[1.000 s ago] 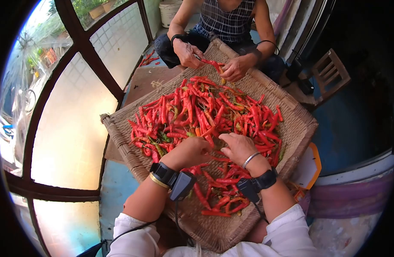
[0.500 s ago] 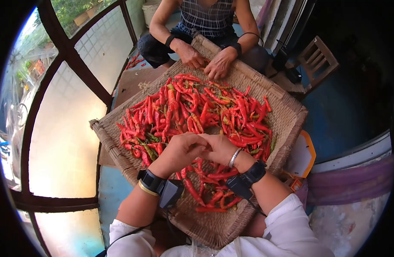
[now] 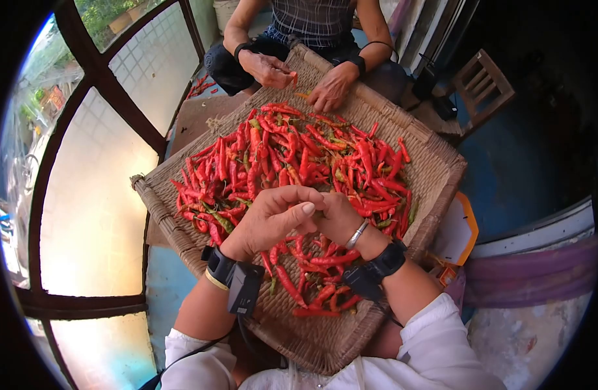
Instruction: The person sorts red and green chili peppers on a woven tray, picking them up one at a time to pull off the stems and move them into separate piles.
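Observation:
A wide woven tray (image 3: 435, 153) carries a heap of red chili peppers (image 3: 286, 140), with a few greenish ones among them. Above the near part of the heap, my left hand (image 3: 276, 214) and my right hand (image 3: 341, 218) meet at the fingertips. The left fingers curl over toward the right hand, thumb lying across in front. My right hand is closed, its fingertips largely hidden behind the left. Whatever is pinched between them cannot be made out. Loose chili peppers lie under and in front of both wrists.
Across the tray, another person's hand (image 3: 267, 69) holds a small red piece, while that person's other hand (image 3: 331, 90) rests at the tray's far edge. A wooden chair (image 3: 484, 84) stands at the right, a framed window (image 3: 91, 195) at the left.
My left hand has turned so its thumb shows in front, and it stays against the right. The other person's hand has lifted away leftward with a red piece.

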`<state>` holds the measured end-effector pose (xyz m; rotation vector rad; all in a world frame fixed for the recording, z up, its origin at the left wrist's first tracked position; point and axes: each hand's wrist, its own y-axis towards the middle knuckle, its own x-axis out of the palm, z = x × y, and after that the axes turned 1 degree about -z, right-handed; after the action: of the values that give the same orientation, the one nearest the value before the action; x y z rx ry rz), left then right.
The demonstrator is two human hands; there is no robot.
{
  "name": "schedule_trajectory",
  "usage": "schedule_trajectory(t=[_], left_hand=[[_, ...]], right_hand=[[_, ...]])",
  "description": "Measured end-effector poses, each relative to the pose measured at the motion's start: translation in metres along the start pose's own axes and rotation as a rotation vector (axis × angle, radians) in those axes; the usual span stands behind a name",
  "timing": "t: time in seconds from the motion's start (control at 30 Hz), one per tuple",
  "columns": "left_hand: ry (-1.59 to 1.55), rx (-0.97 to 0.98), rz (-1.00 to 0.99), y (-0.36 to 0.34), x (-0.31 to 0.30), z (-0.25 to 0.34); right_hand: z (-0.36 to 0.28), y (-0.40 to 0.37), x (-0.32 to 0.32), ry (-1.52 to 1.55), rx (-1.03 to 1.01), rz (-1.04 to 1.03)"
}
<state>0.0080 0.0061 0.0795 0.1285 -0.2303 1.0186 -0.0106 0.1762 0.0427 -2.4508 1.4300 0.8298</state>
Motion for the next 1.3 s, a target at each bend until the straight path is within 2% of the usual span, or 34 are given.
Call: schedule_trajectory(t=[0.07,0.13,0.2,0.23,0.3,0.37,0.43,0.57,0.63,0.7,0.73,0.8,0.83,0.9,0.93,0.97,1.03,1.1,1.17,1.2,1.3], left_hand=[[0.015,-0.006,0.178,0.0,-0.004,0.001],[0.128,-0.012,0.275,0.0,-0.009,0.004],[0.177,-0.009,0.3,0.001,-0.015,0.005],[0.15,0.003,0.284,0.001,-0.016,0.005],[0.123,0.013,0.268,-0.001,-0.015,0.006],[0.062,0.03,0.194,0.0,-0.013,0.01],[-0.013,0.018,0.16,0.0,-0.011,0.01],[-0.278,0.006,0.009,0.005,-0.01,0.004],[-0.319,0.007,-0.054,0.008,-0.013,-0.006],[-0.358,0.013,-0.118,0.009,-0.008,-0.006],[-0.353,0.023,-0.013,0.009,0.002,0.001],[-0.291,0.057,0.155,0.009,0.003,0.0],[-0.29,0.058,0.155,0.012,-0.002,-0.004],[0.196,-0.115,0.408,0.018,-0.013,-0.011],[0.4,-0.1,0.383,0.02,-0.022,-0.02],[0.399,-0.1,0.384,0.02,-0.028,-0.028],[1.079,-0.064,0.121,0.021,-0.033,-0.035],[0.982,-0.133,0.065,0.019,-0.029,-0.044],[1.159,-0.079,-0.026,0.019,-0.031,-0.056],[1.178,-0.146,-0.007,0.019,-0.027,-0.052],[1.145,-0.1,-0.068,0.024,-0.033,-0.069]], right_hand=[[-0.003,-0.001,-0.013,0.067,0.321,-0.123],[0.004,-0.003,-0.033,0.165,0.42,-0.096],[0.006,-0.004,-0.056,0.386,0.477,0.105],[0.019,-0.006,-0.064,0.495,0.426,0.277],[0.043,-0.005,-0.083,0.319,0.452,0.513],[0.061,-0.006,-0.084,-0.024,0.384,0.674],[0.042,-0.005,-0.074,-0.158,0.27,0.636],[-0.007,-0.006,-0.037,0.17,0.095,0.134],[-0.002,-0.006,-0.013,0.319,-0.068,0.036],[-0.008,-0.009,-0.013,0.396,0.233,-0.184],[-0.01,-0.009,-0.017,0.395,0.234,-0.182],[-0.009,-0.007,-0.03,0.177,0.346,-0.148],[0.002,-0.006,-0.039,0.332,0.412,-0.11],[0.021,-0.007,-0.057,0.654,0.399,0.207],[0.029,-0.005,-0.063,0.923,0.333,0.409],[0.032,-0.006,-0.068,1.05,0.336,0.646],[0.036,-0.008,-0.071,1.108,0.515,0.753],[0.03,-0.01,-0.06,1.072,0.523,0.528],[0.027,-0.007,-0.043,1.061,0.495,0.246],[0.023,-0.003,-0.035,0.982,0.533,0.161],[0.029,0.003,-0.006,0.893,0.68,0.12]])
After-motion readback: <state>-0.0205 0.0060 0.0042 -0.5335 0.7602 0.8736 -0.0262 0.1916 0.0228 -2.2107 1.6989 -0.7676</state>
